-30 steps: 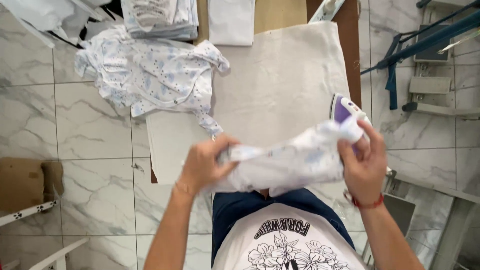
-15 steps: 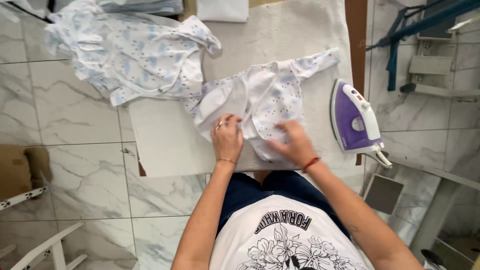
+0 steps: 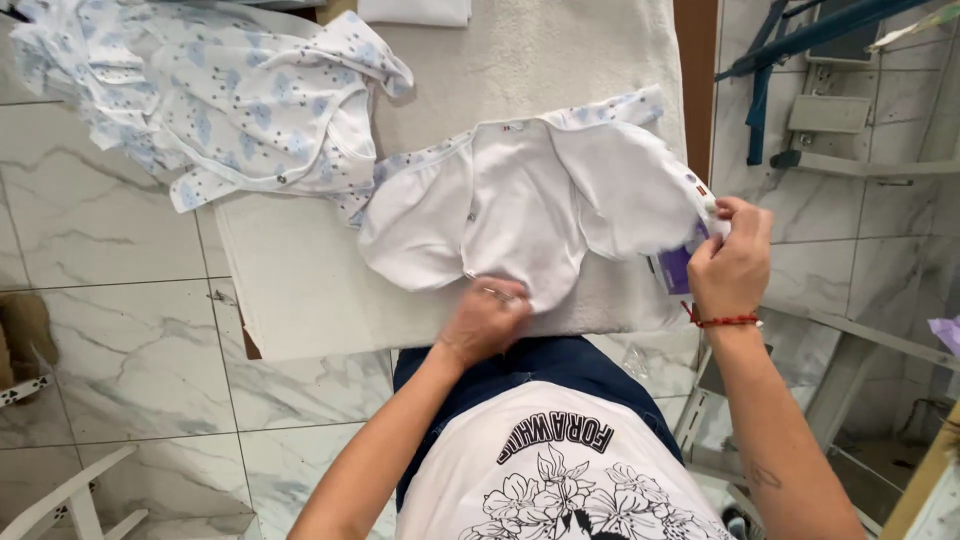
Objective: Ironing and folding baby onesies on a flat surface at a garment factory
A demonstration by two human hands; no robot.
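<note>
Nearest the camera, the left hand [image 3: 488, 318] lies palm down on the near hem of a small white baby garment [image 3: 530, 205], its fingers curled and pressing the cloth flat against the ironing board [image 3: 300, 290]; whether any fold is pinched beneath them cannot be told. To the right, the right hand [image 3: 733, 262] (a thin red bracelet [image 3: 722, 321] rings its wrist) is closed in a pinch on the garment's right edge, holding that side out past the board's right rim. Just behind the pinched cloth a purple iron [image 3: 677, 268] peeps out, mostly hidden by the hand and the fabric.

The garment lies spread inside out across the middle of the padded board, its printed trim showing along the far edge and its two front panels opened to left and right.

Farther off and to the left, a heap of white clothes with a blue print [image 3: 220, 100] rests on the board's far left part, one sleeve touching the spread garment's left side. At the far edge sits a folded white piece [image 3: 415, 11]. Marble-patterned floor tiles [image 3: 100, 250] lie to the left of the board.
</note>
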